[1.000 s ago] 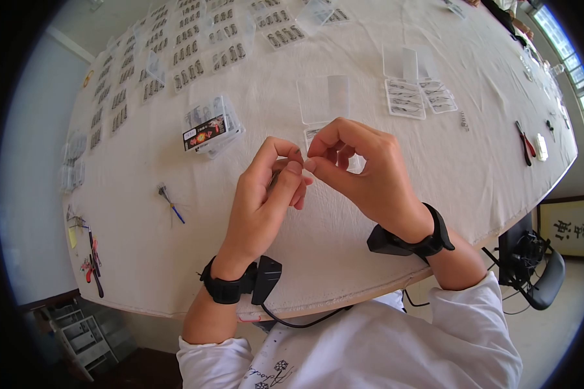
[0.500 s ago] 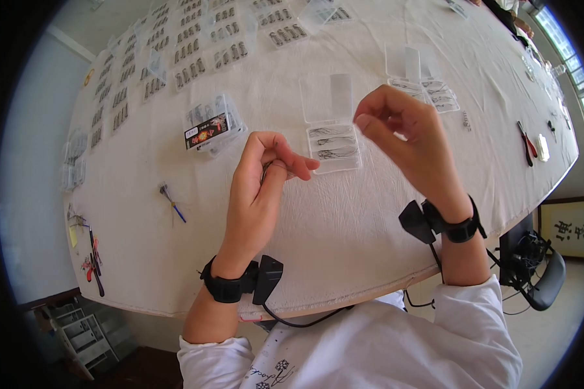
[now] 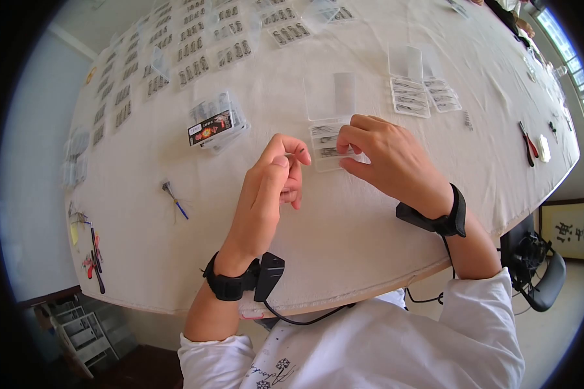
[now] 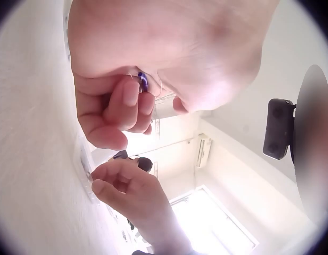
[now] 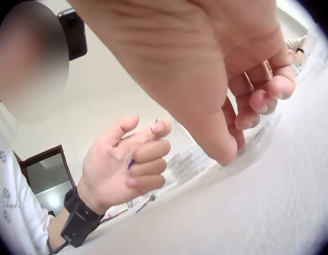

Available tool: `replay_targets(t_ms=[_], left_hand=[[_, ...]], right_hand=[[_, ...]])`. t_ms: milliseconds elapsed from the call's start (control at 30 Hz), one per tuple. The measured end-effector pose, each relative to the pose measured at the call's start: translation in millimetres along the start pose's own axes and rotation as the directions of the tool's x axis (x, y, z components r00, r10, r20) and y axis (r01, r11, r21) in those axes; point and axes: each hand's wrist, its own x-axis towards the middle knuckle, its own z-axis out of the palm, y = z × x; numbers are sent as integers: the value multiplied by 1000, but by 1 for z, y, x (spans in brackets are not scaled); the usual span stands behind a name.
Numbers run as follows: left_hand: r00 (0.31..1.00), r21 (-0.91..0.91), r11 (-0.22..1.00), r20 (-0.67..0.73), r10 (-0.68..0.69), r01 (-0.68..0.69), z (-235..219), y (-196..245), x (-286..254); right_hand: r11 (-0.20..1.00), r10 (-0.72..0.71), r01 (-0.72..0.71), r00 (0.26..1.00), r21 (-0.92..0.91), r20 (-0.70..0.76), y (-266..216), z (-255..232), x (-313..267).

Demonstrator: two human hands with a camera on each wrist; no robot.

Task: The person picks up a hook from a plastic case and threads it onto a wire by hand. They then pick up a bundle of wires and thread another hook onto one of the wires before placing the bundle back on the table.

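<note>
The left hand [image 3: 263, 194] is raised above the white cloth, several fingers curled round a small blue-purple item [image 4: 143, 82], which also shows in the right wrist view [image 5: 130, 164]. Its thumb and index finger are apart; a thin dark thing lies at the index fingertip [image 5: 156, 127]. Fine curved wires show by the palm in the left wrist view. To the right, the right hand [image 3: 396, 155] reaches palm down over an open clear box [image 3: 323, 163] of thin metal pieces. Its fingers are bent, a gap between thumb and index tip; nothing is visible between them.
Stacked clear boxes with a black label [image 3: 211, 129] stand left of the open box. Rows of filled boxes [image 3: 233, 54] cover the far left. Two more open boxes [image 3: 409, 107] lie at right. A blue-handled tool [image 3: 180, 206] lies left; red-and-black pliers [image 3: 527, 142] lie far right.
The hands were together one second ago. The right hand moved away rightward, then down and left to the open box. The left hand turned, and its index finger and thumb moved apart.
</note>
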Motion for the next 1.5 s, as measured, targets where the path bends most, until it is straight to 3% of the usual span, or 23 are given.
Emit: replay_targets(t_ms=[267, 467, 633, 767, 1033, 1233, 1500], left_hand=[[989, 70, 987, -37, 146, -143, 2, -19, 8], [997, 2, 999, -57, 42, -42, -4, -13, 6], [999, 55, 998, -46, -7, 10, -5, -14, 6], [998, 155, 987, -40, -39, 45, -5, -13, 7], [997, 239, 970, -75, -20, 37, -2, -7, 6], [996, 282, 958, -82, -25, 47, 3, -3, 4], [982, 281, 959, -168, 82, -32, -2, -4, 2]], right_hand=[[998, -51, 50, 998, -29, -35, -2, 7, 7], [993, -27, 38, 995, 108, -100, -1, 4, 10], [994, -22, 27, 999, 103, -50, 3, 4, 6], [978, 25, -13, 998, 209, -55, 2, 0, 6], [918, 86, -40, 991, 395, -98, -7, -12, 7], [854, -28, 93, 991, 512, -134, -29, -1, 3], [887, 18, 40, 993, 460, -121, -36, -7, 5]])
